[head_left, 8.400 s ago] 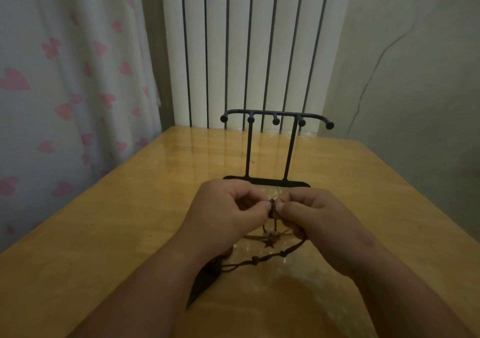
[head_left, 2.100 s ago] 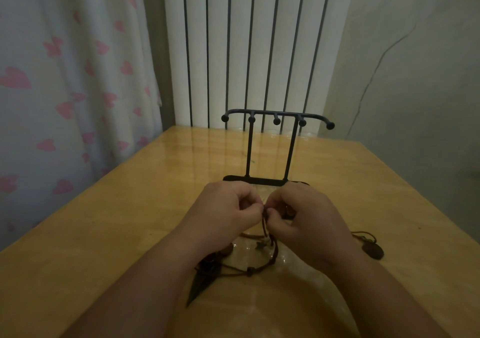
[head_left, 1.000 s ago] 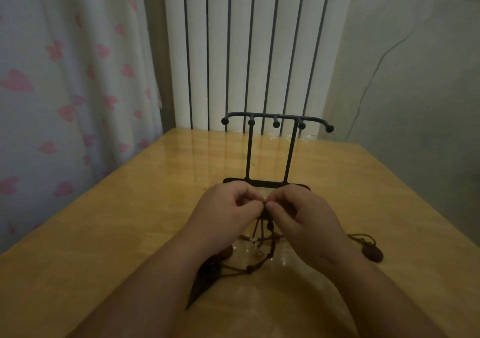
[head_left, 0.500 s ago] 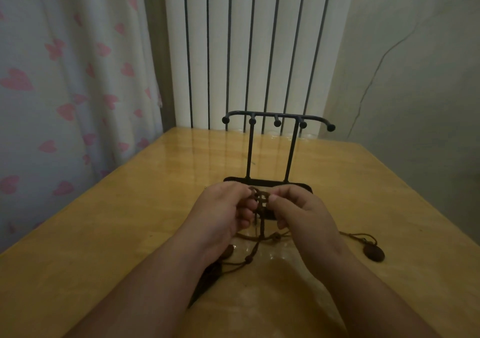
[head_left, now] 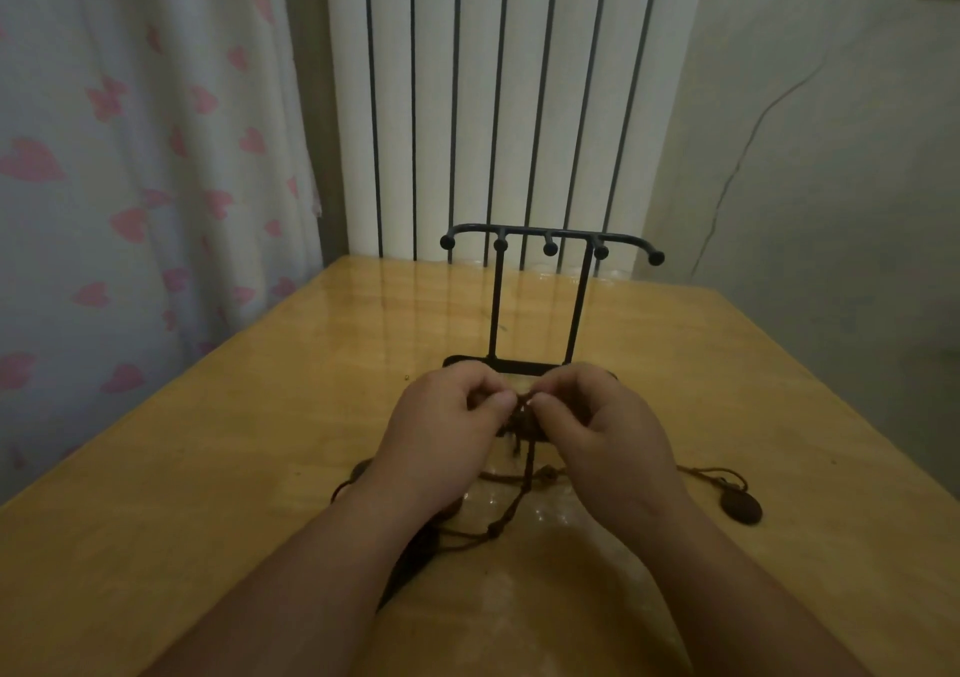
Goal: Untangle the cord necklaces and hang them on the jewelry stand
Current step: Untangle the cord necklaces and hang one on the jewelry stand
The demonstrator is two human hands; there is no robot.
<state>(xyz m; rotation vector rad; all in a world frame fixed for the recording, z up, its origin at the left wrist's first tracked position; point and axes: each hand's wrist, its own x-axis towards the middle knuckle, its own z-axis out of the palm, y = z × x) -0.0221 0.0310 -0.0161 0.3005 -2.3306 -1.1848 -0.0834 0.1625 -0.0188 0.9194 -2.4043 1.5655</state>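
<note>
Left hand (head_left: 441, 434), right hand (head_left: 610, 434) pinch cords (head_left: 524, 419) beside stand (head_left: 495, 307), far from table (head_left: 208, 468) edges.

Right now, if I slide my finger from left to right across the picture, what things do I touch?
heart curtain → left hand → knot of cords, pinched by both hands → right hand → round pendant

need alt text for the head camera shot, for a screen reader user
A left hand and right hand pinch a knot of brown cords between their fingertips over a wooden table. A black stand rises behind them; an oval pendant lies on the table to the right.
</note>
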